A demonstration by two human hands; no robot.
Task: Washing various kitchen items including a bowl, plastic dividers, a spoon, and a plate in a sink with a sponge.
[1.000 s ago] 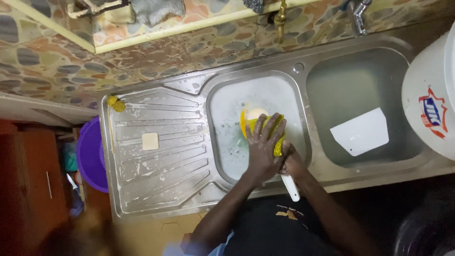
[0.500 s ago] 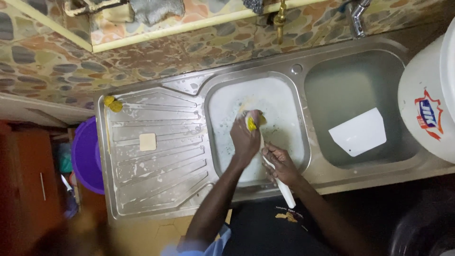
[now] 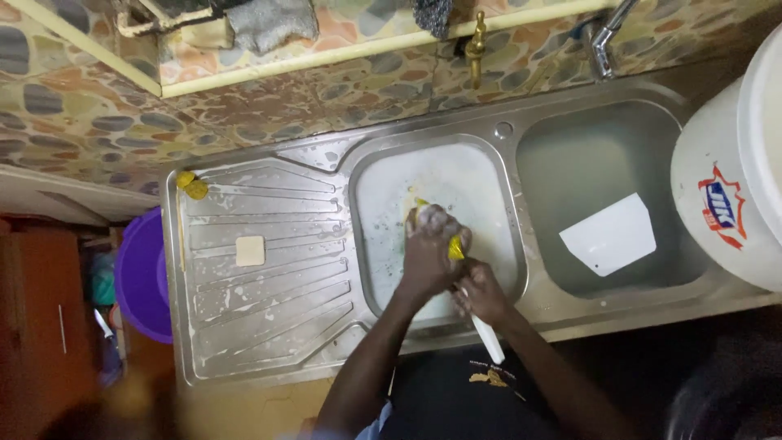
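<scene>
Utensil: white-handled kitchen utensil, most likely a knife [image 3: 487, 336], lying over the front rim of the left basin; only the handle shows clearly, and the working end is hidden under the hands.
Long axis: runs from the handle end nearest the person's body, up and slightly left, into the basin.
Sponge: soapy yellow scrubbing sponge [image 3: 453, 247], pressed against the hidden end of the utensil, just above the handle.
Left hand: left hand [image 3: 430, 253] curled closed around the sponge, foam on the knuckles, sitting at the far end of the utensil's axis.
Right hand: right hand [image 3: 481, 295] wrapped around the upper part of the handle, touching the left hand; it is the nearer hand to the free handle end.
Basin: stainless steel left sink basin [image 3: 383, 187], wet and flecked with suds around both hands.
Neighbouring basin: right steel basin [image 3: 570, 155], with a flat white plastic board [image 3: 608, 235] lying in it, well apart from the hands.
Drainer: ribbed steel draining board [image 3: 269, 301] to the left, carrying a small pale square soap bar [image 3: 250, 250] and a crumpled yellow scourer [image 3: 192, 186] at its far corner.
Edges: white plastic bucket [image 3: 733, 195] at far right; purple plastic basin [image 3: 142, 277] beyond the drainer.
</scene>
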